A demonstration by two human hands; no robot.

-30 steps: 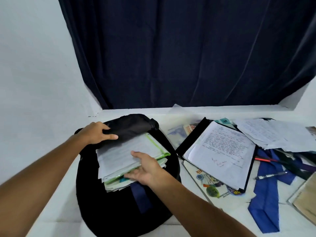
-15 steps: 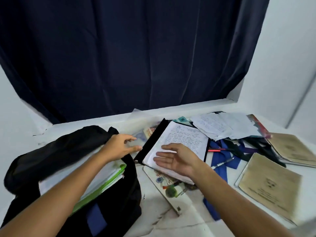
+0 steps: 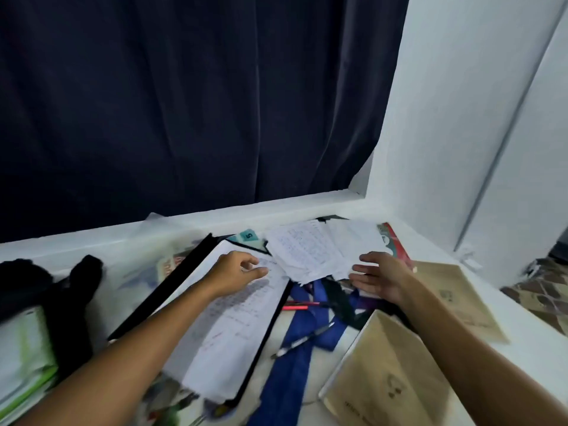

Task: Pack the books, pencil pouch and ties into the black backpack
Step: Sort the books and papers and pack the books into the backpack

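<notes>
A dark curtain [image 3: 190,103] is hung behind the white table [image 3: 307,210]. The black backpack [image 3: 40,290] is seen at the left edge, books [image 3: 21,358] showing in it. An open notebook [image 3: 233,321] lies in the middle, brown books [image 3: 390,373] at right, blue ties [image 3: 295,364] between. Loose papers [image 3: 310,250] are flanked by the left hand [image 3: 236,272] and right hand [image 3: 384,278], both held with fingers relaxed, nothing gripped.

The black backpack [image 3: 46,290] sat at nine o'clock, green-edged books [image 3: 24,361] sticking out of it. An open handwritten notebook [image 3: 233,327] lay at centre. Blue ties [image 3: 295,358] sprawled toward five o'clock, touching two tan books [image 3: 384,373] at four o'clock.
</notes>
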